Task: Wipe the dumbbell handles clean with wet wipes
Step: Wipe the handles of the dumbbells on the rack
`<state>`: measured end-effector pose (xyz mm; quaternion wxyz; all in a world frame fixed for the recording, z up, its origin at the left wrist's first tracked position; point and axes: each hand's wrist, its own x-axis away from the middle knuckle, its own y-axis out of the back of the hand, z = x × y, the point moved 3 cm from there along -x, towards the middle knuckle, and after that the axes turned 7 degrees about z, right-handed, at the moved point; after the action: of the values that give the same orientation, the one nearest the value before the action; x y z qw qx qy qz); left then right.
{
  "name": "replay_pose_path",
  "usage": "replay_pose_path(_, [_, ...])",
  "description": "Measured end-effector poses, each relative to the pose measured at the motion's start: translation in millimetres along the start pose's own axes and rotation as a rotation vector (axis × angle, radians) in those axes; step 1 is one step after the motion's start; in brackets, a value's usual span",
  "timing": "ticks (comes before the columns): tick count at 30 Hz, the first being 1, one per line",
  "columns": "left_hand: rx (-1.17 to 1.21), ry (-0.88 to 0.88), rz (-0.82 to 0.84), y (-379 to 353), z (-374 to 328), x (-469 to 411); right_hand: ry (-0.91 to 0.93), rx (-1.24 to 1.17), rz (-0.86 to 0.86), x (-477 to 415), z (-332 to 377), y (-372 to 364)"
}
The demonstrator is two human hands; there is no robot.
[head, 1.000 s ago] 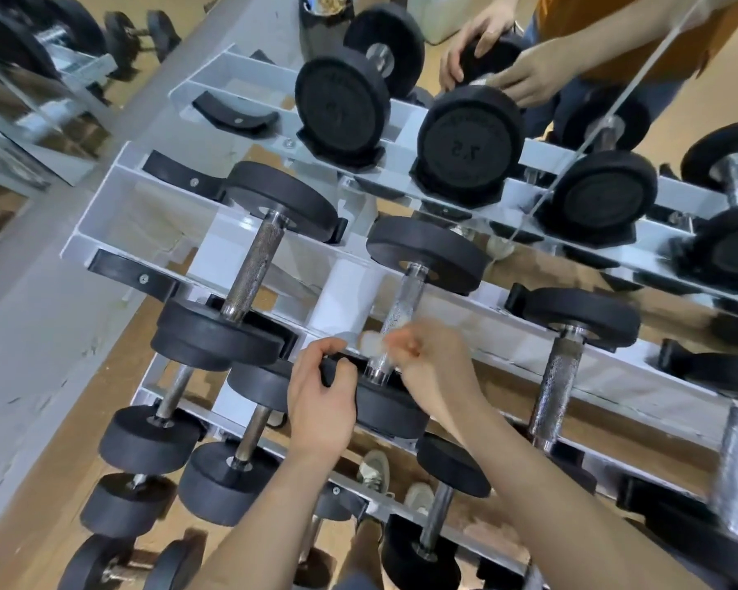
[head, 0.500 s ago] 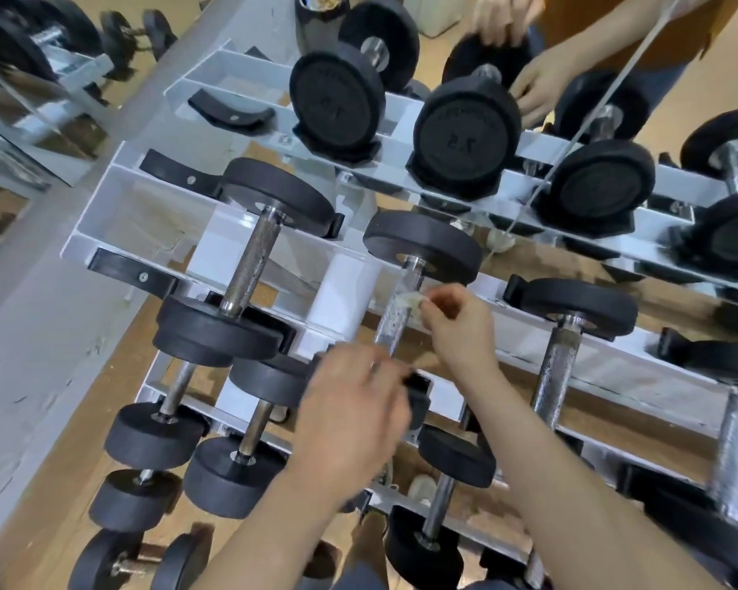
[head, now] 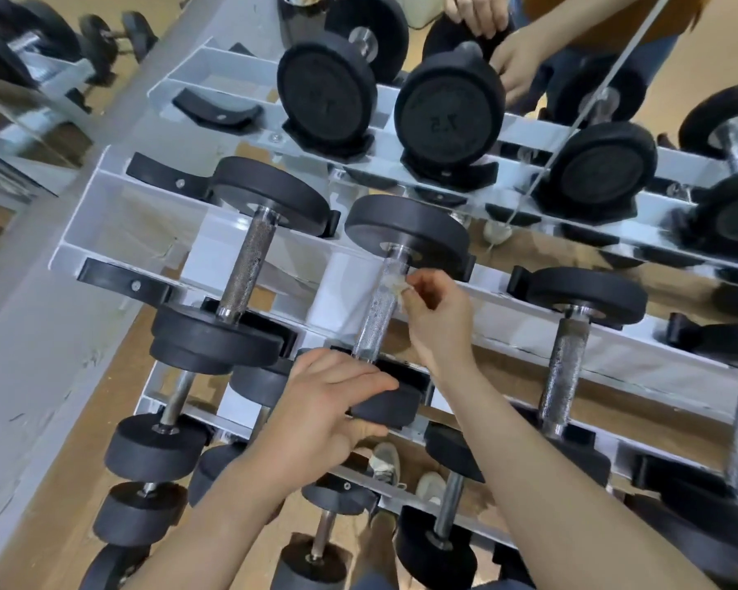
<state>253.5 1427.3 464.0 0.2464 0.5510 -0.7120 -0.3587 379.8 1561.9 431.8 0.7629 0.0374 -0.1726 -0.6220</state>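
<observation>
Wipe pinched in right hand fingertips against dumbbell handle; left hand grips its weight.

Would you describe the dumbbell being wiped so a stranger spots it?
On the white rack, second tier down, it is the second dumbbell from the left. Only it is held: left hand on its near head, right hand pinching a wipe to its handle.

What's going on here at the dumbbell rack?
A person is cleaning a dumbbell on the middle shelf of the white rack. The right hand pinches a wet wipe against the upper part of its metal handle, while the left hand grips its near weight end. Across the rack, a second person's hands are on a top-shelf dumbbell.
</observation>
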Motion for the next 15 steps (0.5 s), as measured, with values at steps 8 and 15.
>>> replay_pose_path(8, [0.281,0.14,-0.022,32.8,24.3,6.3,-0.1,-0.028,0.262,37.4,-2.9,-10.0])
replay_pose_path(15, [0.389,0.264,-0.01,47.2,42.8,9.6,-0.087,-0.114,-0.025,16.0,12.5,-38.6])
